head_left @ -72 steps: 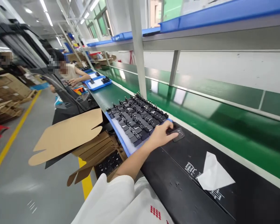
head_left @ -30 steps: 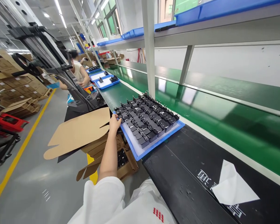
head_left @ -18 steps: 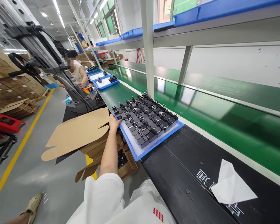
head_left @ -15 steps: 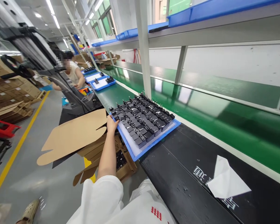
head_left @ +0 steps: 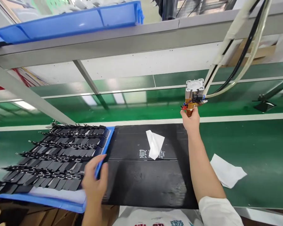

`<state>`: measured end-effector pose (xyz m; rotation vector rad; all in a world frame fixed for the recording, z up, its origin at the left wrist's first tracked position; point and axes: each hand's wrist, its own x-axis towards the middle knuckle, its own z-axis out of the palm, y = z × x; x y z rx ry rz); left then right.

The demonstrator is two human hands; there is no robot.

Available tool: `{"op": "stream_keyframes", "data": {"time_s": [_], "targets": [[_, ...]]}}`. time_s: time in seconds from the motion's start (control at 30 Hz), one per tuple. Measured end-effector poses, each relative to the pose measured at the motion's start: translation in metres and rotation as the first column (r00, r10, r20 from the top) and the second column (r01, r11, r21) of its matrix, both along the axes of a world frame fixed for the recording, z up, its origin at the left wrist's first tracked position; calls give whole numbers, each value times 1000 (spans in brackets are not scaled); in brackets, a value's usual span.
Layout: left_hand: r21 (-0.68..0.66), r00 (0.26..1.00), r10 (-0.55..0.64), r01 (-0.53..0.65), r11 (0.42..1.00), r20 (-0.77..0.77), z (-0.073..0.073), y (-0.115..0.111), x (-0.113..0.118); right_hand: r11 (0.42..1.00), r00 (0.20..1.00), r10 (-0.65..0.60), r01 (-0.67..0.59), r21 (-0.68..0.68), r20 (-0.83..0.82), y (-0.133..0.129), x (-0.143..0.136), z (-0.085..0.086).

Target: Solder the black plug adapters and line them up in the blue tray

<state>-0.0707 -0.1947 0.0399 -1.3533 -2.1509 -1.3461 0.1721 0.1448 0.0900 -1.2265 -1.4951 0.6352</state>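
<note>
My right hand (head_left: 191, 121) grips the lower end of a pneumatic hand tool (head_left: 194, 88), which has a silver cylinder block on top and an orange-brown lower part. The tool is held up over the far edge of the work surface. My left hand (head_left: 95, 180), slightly blurred, has its thumb and fingers apart and holds nothing. It is at the right edge of a blue tray (head_left: 108, 139); whether it touches the rim I cannot tell. Rows of black plug-in power adapters (head_left: 58, 153) with metal pins fill the tray.
A black board (head_left: 136, 182) with white lettering lies in front of me, bearing a white paper piece (head_left: 155, 144). Another paper piece (head_left: 227, 171) lies on the green surface at right. Overhead runs a shelf beam (head_left: 122, 40) with a blue bin (head_left: 85, 20). Hoses (head_left: 247, 53) rise from the tool.
My view has swung right. The left hand has gone from the tray's left edge to its right side. My right hand, out of view before, now shows with the pneumatic tool in it.
</note>
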Motion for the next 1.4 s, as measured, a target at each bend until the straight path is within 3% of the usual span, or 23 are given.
{"op": "stream_keyframes", "data": {"time_s": [0.03, 0.1, 0.23, 0.33, 0.4, 0.47, 0.5, 0.53, 0.57, 0.63, 0.67, 0.7, 0.73, 0.83, 0.93, 1.03, 1.13, 1.2, 1.27, 1.33, 1.4], "targets": [[-63, 990, -141, 141, 988, -8, 2, 20, 14, 1000, 1000, 12, -12, -1, 12, 1, 0, 1], [-178, 922, -386, 379, 908, -8, 7, 59, 34, 1000, 998, 25, -25, 7, 55, 3, 3, 2], [-396, 773, -633, 592, 702, 32, 8, 122, 49, 997, 976, 2, -18, 73, 218, 5, 14, -1], [-607, 701, -709, 594, 529, 68, -1, 156, 51, 977, 950, -77, 11, 215, 302, -13, 27, -1], [-716, 708, -701, 534, 449, 88, -8, 173, 50, 953, 942, -112, 12, 302, 317, -36, 34, -1], [-772, 755, -651, 460, 440, 79, -14, 186, 47, 949, 934, -17, -98, 300, 358, -62, 36, -2], [-780, 784, -617, 426, 458, 65, -16, 191, 44, 943, 907, 111, -225, 244, 405, -75, 35, -4], [-780, 811, -582, 398, 483, 53, -19, 195, 40, 905, 831, 294, -401, 143, 472, -87, 31, -7], [-772, 835, -549, 379, 510, 46, -21, 198, 34, 813, 691, 487, -583, 13, 534, -97, 26, -11], [-743, 862, -503, 374, 556, 57, -26, 201, 19, 542, 303, 733, -801, -254, 609, -112, 11, -21], [-722, 868, -491, 384, 576, 71, -30, 200, 11, 447, 147, 760, -826, -345, 634, -117, 2, -27], [-697, 873, -480, 395, 598, 83, -33, 199, 2, 402, 49, 751, -825, -397, 659, -120, -6, -33], [-671, 880, -466, 400, 624, 92, -36, 198, -7, 397, 5, 730, -817, -418, 683, -121, -14, -38], [-591, 912, -399, 373, 715, 94, -44, 196, -27, 485, 70, 694, -780, -394, 716, -118, -26, -51], [-530, 927, -366, 352, 772, 82, -50, 198, -35, 647, 264, 651, -684, -338, 712, -101, -16, -58], [-476, 926, -368, 361, 802, 83, -54, 200, -35, 820, 432, 532, -475, -318, 728, -77, 7, -62], [-420, 931, -347, 361, 833, 111, -58, 202, -35, 930, 541, 366, -237, -280, 757, -56, 27, -65], [-393, 937, -323, 349, 850, 133, -59, 202, -35, 967, 615, 256, -154, -205, 746, -48, 33, -67], [-363, 945, -300, 328, 872, 134, -56, 201, -33, 977, 714, 210, -179, -116, 668, -47, 32, -70], [-318, 949, -292, 314, 895, 115, -52, 200, -25, 945, 804, 314, -316, -84, 505, -52, 25, -74], [-275, 933, -342, 361, 891, 115, -45, 198, -11, 853, 812, 520, -508, -119, 265, -62, 14, -78]]}}
